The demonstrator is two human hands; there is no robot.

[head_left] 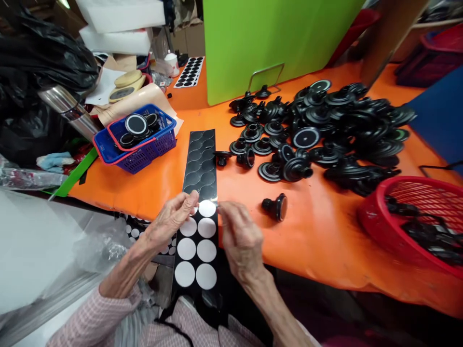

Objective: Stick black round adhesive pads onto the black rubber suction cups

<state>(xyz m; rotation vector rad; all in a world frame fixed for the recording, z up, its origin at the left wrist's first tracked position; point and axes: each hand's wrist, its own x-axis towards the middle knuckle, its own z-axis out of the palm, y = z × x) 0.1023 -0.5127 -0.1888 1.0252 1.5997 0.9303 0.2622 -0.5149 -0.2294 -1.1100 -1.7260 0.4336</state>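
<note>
A long black sheet of round stickers (200, 161) lies partly on the orange table, its near part hanging over the edge and showing white circles. My left hand (172, 218) pinches this sheet at its left side, thumb on top, near the line where the white circles begin. Opposite, my right hand (241, 236) is closed with its fingertips at the sheet's right edge; the fingertips are partly hidden. Right of that hand, a single black suction-cup-like part (276, 207) lies on its side. Several similar black parts (246, 158) stand close to the sheet's far half.
A large heap of black parts (325, 115) covers the table's right side, beside a red basket (376, 212). A blue basket (144, 156) holds parts at left. Behind stands a green panel (275, 43). Another sticker sheet (190, 72) lies at the back, near a steel flask (68, 108).
</note>
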